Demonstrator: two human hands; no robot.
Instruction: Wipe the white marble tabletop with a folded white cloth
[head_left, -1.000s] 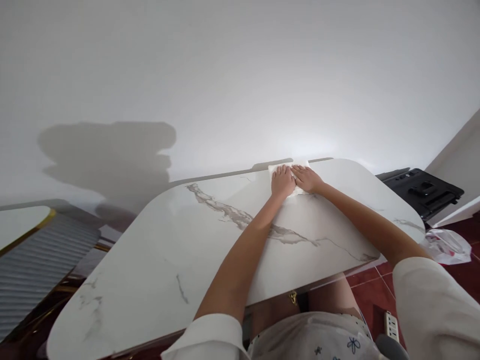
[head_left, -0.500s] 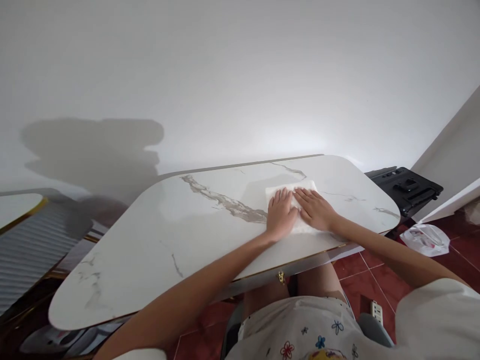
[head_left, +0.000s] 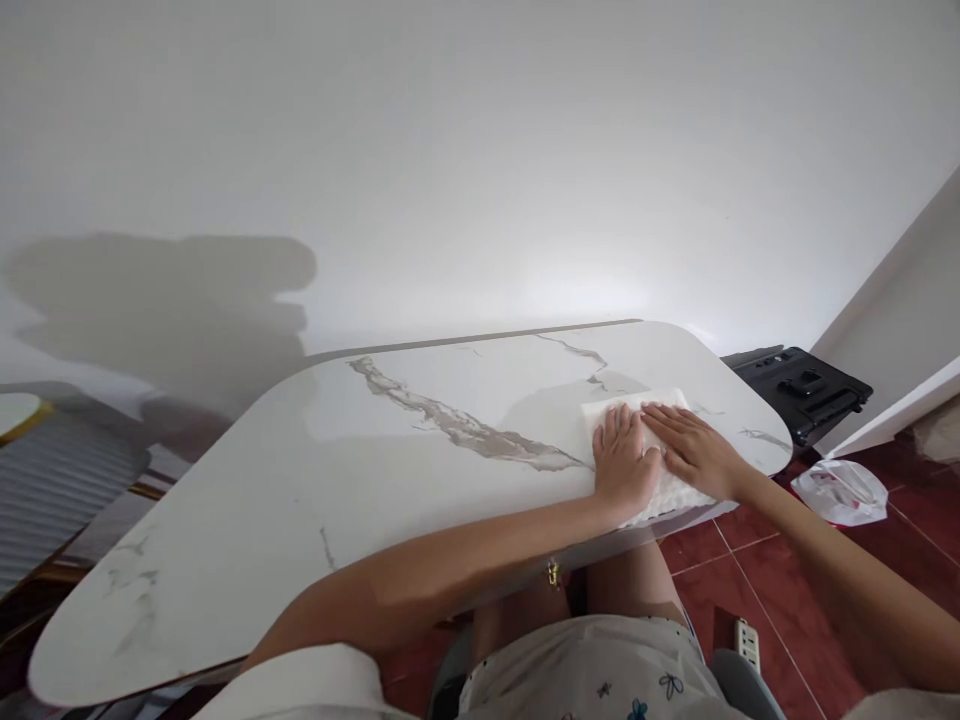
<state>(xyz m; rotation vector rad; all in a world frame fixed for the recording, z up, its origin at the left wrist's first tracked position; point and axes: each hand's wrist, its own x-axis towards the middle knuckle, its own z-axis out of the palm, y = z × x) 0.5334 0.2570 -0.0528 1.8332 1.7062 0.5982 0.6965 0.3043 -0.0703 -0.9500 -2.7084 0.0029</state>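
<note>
Both hands are lying flat and side by side on a white cloth (head_left: 670,488), palms down: the left hand (head_left: 626,465) is holding its fingers a little spread, the right hand (head_left: 694,450) is keeping its fingers closer together and angling in toward the left, and neither is pinching the fabric. The cloth is resting on the right-hand part of the desk (head_left: 390,470), its lower side reaching the near edge; whether it is drooping over, I cannot quite tell. It is looking light, soft and limp to me, nothing that would break, and it would probably be sliding easily over so smooth a top, bunching if pushed from one side only. Flat palms near its middle are seeming the surest hold, with a free corner best for lifting. The left forearm is slanting across the front of the desk, and a small gold fitting (head_left: 553,574) is showing below the edge. Beyond the right end, a black case (head_left: 810,390) is standing near a plastic bag (head_left: 844,490) on the red tiled floor (head_left: 780,570), where a power strip (head_left: 747,645) is also lying. Behind everything, a pale wall (head_left: 480,170) is catching a broad shadow.
</note>
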